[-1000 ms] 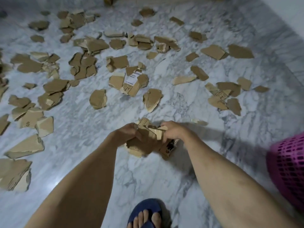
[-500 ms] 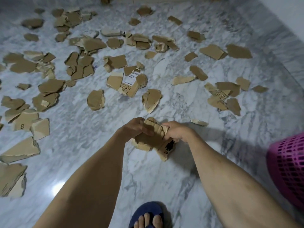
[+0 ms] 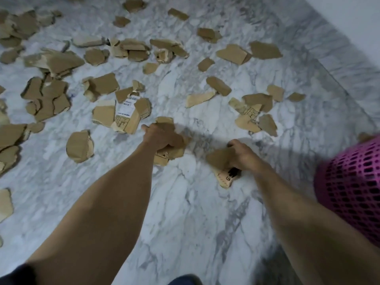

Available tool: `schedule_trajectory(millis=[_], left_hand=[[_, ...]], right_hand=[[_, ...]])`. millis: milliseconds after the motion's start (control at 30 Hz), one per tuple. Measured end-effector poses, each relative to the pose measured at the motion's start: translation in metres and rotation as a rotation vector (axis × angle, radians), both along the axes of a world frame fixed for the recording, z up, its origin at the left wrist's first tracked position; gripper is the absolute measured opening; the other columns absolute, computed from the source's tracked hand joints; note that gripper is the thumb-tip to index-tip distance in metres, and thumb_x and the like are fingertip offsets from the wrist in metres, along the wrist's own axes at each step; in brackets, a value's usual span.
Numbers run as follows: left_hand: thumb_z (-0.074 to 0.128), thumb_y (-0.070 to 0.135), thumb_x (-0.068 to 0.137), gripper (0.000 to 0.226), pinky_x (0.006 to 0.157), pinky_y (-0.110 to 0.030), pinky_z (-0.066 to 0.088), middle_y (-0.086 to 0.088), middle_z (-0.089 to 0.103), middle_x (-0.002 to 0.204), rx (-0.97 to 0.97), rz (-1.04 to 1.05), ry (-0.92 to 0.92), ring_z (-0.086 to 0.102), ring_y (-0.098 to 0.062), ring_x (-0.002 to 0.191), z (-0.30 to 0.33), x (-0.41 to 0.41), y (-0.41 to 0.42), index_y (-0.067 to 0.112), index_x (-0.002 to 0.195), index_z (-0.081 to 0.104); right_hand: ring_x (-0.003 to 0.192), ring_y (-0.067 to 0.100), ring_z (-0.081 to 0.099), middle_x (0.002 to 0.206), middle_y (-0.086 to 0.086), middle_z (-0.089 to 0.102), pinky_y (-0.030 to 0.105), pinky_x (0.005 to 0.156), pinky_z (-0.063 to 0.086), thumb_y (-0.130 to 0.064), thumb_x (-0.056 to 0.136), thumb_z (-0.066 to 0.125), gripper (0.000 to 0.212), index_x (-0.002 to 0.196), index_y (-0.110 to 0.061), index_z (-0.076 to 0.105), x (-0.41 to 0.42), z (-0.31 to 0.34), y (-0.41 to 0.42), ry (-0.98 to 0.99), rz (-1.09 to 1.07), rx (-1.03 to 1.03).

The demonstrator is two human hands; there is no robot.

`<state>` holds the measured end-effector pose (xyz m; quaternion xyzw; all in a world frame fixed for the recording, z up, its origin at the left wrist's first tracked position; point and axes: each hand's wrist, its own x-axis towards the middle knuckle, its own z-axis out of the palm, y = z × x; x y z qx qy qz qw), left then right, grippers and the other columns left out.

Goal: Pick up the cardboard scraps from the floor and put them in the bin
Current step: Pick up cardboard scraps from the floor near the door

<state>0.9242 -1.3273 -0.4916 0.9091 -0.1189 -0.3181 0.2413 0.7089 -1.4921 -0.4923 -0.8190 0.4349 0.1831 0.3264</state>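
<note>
Brown cardboard scraps lie scattered over the white marble floor (image 3: 185, 212). My left hand (image 3: 162, 136) grips a bunch of cardboard scraps (image 3: 170, 154), which stick out below and above its fingers. To its right, my right hand (image 3: 244, 155) holds another bunch of scraps (image 3: 221, 161), one with black print at its lower end. The pink mesh bin (image 3: 349, 182) stands at the right edge, just right of my right hand. A scrap with a white label (image 3: 125, 112) lies just up and left of my left hand.
Thick clusters of scraps cover the left and far floor, such as a rounded piece (image 3: 79, 146) left of my left arm and a group (image 3: 255, 112) beyond my right hand. A grey marble border and white wall (image 3: 353, 21) run along the right.
My two hands held one bundle together; now they have parted, each with its own share of scraps. The right hand has moved right toward the pink bin. The view has swung right.
</note>
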Motion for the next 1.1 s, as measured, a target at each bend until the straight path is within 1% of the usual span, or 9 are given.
schedule_trajectory(millis=[100, 367, 467, 600, 700, 867, 967, 1033, 1100], left_hand=[[0.062, 0.038, 0.094, 0.073, 0.108, -0.048, 0.04, -0.022, 0.017, 0.153, 0.162, -0.048, -0.067, 0.027, -0.043, 0.137, 0.001, 0.002, -0.019, 0.002, 0.148, 0.028], [0.079, 0.026, 0.079, 0.081, 0.1, -0.044, 0.039, -0.021, 0.049, 0.132, 0.312, -0.264, -0.105, 0.043, -0.041, 0.128, 0.0, 0.014, -0.041, 0.003, 0.139, 0.029], [0.078, 0.027, 0.08, 0.071, 0.094, -0.042, 0.039, -0.017, 0.053, 0.131, 0.335, -0.274, -0.039, 0.044, -0.039, 0.128, 0.002, 0.018, -0.047, 0.008, 0.137, 0.04], [0.078, 0.019, 0.075, 0.065, 0.094, -0.044, 0.042, -0.013, 0.055, 0.126, 0.408, -0.402, -0.146, 0.044, -0.037, 0.123, 0.008, 0.009, -0.068, 0.015, 0.132, 0.046], [0.073, 0.017, 0.08, 0.054, 0.09, -0.042, 0.046, -0.012, 0.06, 0.116, 0.367, -0.472, -0.191, 0.056, -0.037, 0.115, 0.012, -0.002, -0.087, 0.013, 0.127, 0.047], [0.066, 0.021, 0.087, 0.049, 0.08, -0.039, 0.044, -0.011, 0.059, 0.114, 0.397, -0.481, -0.165, 0.06, -0.035, 0.112, 0.032, -0.013, -0.085, 0.011, 0.129, 0.043], [0.072, 0.021, 0.085, 0.055, 0.083, -0.035, 0.042, -0.009, 0.057, 0.118, 0.379, -0.508, -0.074, 0.058, -0.034, 0.117, 0.025, 0.004, -0.078, 0.007, 0.129, 0.042], [0.08, 0.009, 0.078, 0.067, 0.081, -0.036, 0.044, -0.007, 0.054, 0.108, 0.266, -0.518, 0.037, 0.06, -0.035, 0.112, 0.012, 0.02, -0.088, 0.008, 0.132, 0.039], [0.087, 0.002, 0.069, 0.09, 0.08, -0.041, 0.047, -0.008, 0.058, 0.103, 0.151, -0.523, 0.133, 0.061, -0.033, 0.103, 0.001, 0.036, -0.101, 0.013, 0.14, 0.031]], right_hand=[[0.123, 0.037, 0.041, 0.134, 0.017, 0.038, 0.042, 0.094, 0.045, -0.004, 0.086, 0.065, 0.05, 0.132, -0.009, 0.045, -0.003, -0.003, 0.005, 0.053, 0.022, -0.047], [0.101, 0.028, 0.058, 0.108, 0.006, 0.053, 0.035, 0.068, 0.045, -0.007, 0.076, 0.08, 0.056, 0.118, -0.014, 0.044, 0.004, 0.004, -0.002, 0.04, -0.04, 0.067], [0.106, 0.029, 0.061, 0.119, 0.011, 0.059, 0.04, 0.08, 0.056, -0.011, 0.08, 0.08, 0.056, 0.125, -0.012, 0.047, 0.003, 0.002, -0.006, 0.076, -0.072, 0.114], [0.129, 0.029, 0.052, 0.143, 0.011, 0.052, 0.033, 0.094, 0.048, -0.016, 0.083, 0.08, 0.072, 0.145, -0.008, 0.044, -0.007, -0.002, -0.017, 0.035, -0.172, 0.185], [0.126, 0.032, 0.054, 0.137, 0.013, 0.056, 0.032, 0.09, 0.05, -0.011, 0.086, 0.074, 0.065, 0.143, -0.011, 0.043, -0.014, 0.0, -0.03, -0.082, -0.372, 0.175], [0.08, 0.024, 0.061, 0.09, 0.001, 0.058, 0.036, 0.062, 0.053, 0.0, 0.083, 0.061, 0.049, 0.126, -0.02, 0.045, -0.027, 0.025, -0.061, -0.232, -0.604, 0.164], [0.085, 0.025, 0.063, 0.094, 0.003, 0.056, 0.038, 0.066, 0.059, 0.006, 0.078, 0.061, 0.07, 0.138, -0.02, 0.038, -0.017, 0.031, -0.087, -0.261, -0.671, 0.266], [0.079, 0.019, 0.06, 0.095, 0.003, 0.05, 0.027, 0.056, 0.057, 0.01, 0.076, 0.068, 0.071, 0.133, -0.019, 0.037, -0.001, 0.025, -0.102, -0.234, -0.571, 0.265], [0.095, 0.023, 0.061, 0.106, 0.006, 0.052, 0.029, 0.069, 0.06, -0.007, 0.069, 0.084, 0.079, 0.131, -0.021, 0.038, 0.014, 0.013, -0.108, -0.132, -0.409, 0.155]])
